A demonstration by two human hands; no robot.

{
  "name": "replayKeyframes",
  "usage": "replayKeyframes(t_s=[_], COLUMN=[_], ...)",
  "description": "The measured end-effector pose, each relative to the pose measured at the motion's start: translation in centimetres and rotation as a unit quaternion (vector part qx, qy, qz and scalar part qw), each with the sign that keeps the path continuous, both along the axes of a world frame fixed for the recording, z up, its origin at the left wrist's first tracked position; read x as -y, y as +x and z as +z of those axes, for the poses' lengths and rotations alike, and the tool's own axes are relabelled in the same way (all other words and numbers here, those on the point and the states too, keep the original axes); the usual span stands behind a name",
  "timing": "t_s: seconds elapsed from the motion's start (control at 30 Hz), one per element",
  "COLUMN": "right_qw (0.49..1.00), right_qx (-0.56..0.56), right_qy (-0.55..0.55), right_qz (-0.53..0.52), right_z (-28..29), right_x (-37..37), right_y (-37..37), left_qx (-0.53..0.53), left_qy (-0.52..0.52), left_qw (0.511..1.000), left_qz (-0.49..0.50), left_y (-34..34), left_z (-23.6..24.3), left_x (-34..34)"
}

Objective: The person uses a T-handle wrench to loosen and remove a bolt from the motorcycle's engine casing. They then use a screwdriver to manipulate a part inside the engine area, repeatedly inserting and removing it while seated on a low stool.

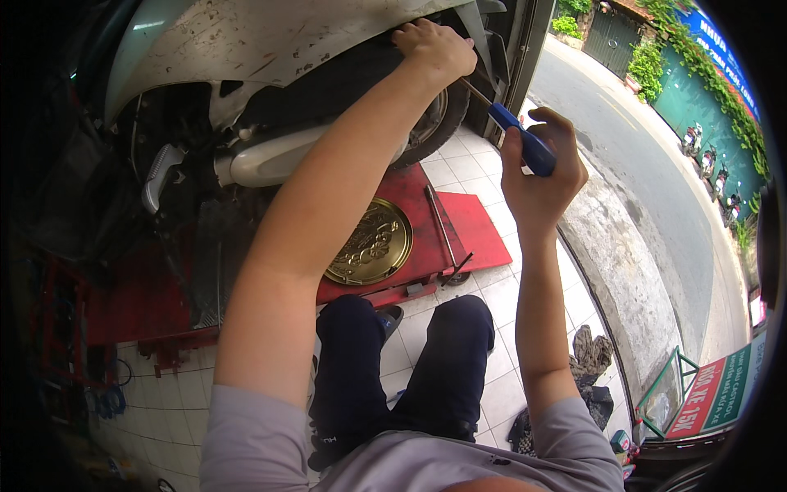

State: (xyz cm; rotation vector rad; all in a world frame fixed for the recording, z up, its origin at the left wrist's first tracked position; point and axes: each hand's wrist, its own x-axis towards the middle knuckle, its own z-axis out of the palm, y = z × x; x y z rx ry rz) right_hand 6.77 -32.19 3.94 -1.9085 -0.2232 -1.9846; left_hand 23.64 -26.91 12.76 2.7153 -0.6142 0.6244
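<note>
In my right hand (pixel 545 168), a screwdriver (pixel 531 148) with a blue handle is gripped between thumb and fingers. Its metal shaft points up and left, toward the underside of my left wrist; the tip is hidden there. My left hand (pixel 434 51) reaches across to the rear of a motorbike, its fingers bent over the edge of the scuffed, light-coloured body panel (pixel 270 41). Part of that grip is out of sight. Below the panel are the rear tyre (pixel 449 131) and a pale engine-side cover (pixel 270 157), partly covered by my left forearm.
The motorbike stands over a red lift platform (pixel 426 193). On it lie a round gold-coloured tray (pixel 389 254) and a long metal wrench (pixel 441 223). Rags (pixel 590 353) lie on the tiled floor to the right, near a sign stand (pixel 668 385). A street (pixel 631 148) runs outside.
</note>
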Motion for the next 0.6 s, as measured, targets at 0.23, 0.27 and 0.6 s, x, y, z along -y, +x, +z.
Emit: replayKeyframes(t_s=[0.23, 0.27, 0.6], right_qw=[0.999, 0.999, 0.997], right_qx=[-0.017, -0.005, -0.056], right_qy=[0.005, -0.009, 0.019], right_qz=[-0.048, -0.051, -0.05], right_z=[1.0, 0.9, 0.4], right_x=[-1.0, -0.7, -1.0], right_y=[-0.9, -0.6, -1.1], left_qx=[-0.026, -0.027, -0.023], left_qy=[0.019, 0.018, -0.005], left_qw=[0.999, 0.999, 1.0], left_qz=[0.01, 0.01, -0.013], left_y=[0.1, 0.0, 0.5], left_z=[0.4, 0.4, 0.1], left_x=[0.0, 0.0, -0.1])
